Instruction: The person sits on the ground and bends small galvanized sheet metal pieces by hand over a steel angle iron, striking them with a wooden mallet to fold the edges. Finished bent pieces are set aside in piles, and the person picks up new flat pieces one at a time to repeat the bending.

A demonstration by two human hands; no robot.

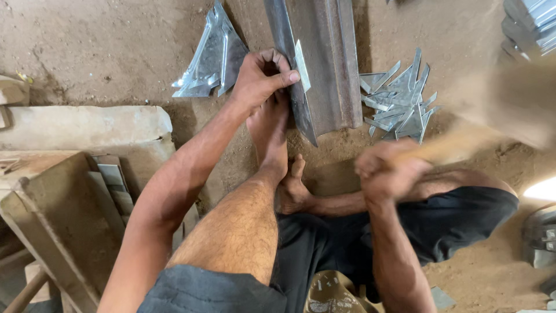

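My left hand [260, 78] holds a small shiny metal piece [302, 65] upright against a long rusty steel rail [330, 64] lying on the dirt floor. My right hand [387, 171] is closed round a wooden handle [446, 146] of a mallet, whose head [509, 98] is blurred with motion at the right. My left foot [269, 130] rests against the rail, just below my left hand.
A stack of cut triangular metal sheets [211, 58] lies left of the rail. A pile of narrow metal offcuts [399, 101] lies to its right. Worn wooden blocks [63, 203] stand at the left. More metal stock [530, 26] sits at the top right.
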